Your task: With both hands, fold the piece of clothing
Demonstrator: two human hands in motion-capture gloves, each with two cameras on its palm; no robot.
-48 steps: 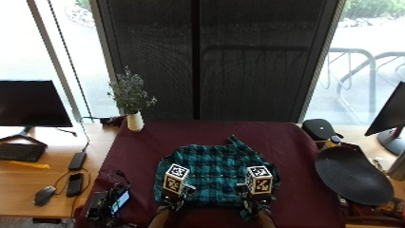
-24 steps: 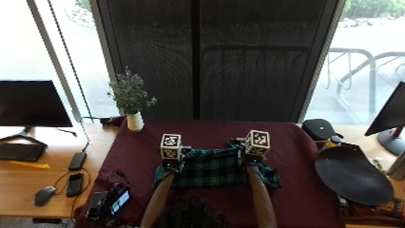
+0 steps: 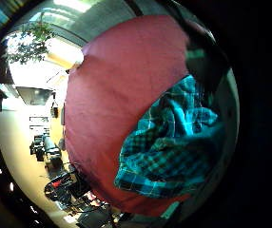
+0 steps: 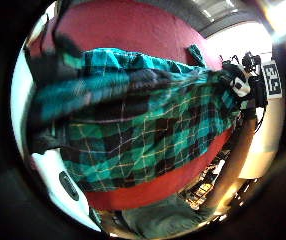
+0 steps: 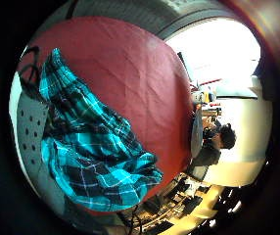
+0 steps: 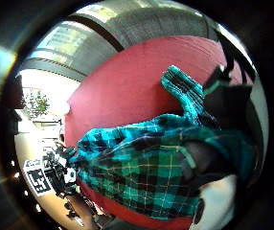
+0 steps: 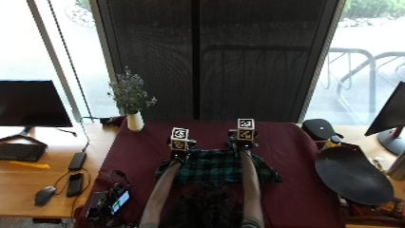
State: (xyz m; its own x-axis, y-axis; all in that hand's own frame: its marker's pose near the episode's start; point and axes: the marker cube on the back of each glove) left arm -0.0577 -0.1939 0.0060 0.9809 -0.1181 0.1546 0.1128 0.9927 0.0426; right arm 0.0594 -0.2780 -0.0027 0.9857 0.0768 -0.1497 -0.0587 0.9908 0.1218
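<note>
Both hands mid-fold on the shirt point(image 7: 218, 167).
Your left hand point(image 7: 178, 148) and right hand point(image 7: 244, 140) each pinch its far edge over the worktop point(image 7: 284, 142); next, lay it down square.

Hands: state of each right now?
Left hand: grips the far edge of the plaid shirt.
Right hand: grips the same shirt's far edge.

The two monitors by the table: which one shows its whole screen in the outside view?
The monitor on the person's left, standing on the wooden desk above a keyboard. The other monitor, on the right, is cut by the picture's edge.
</note>
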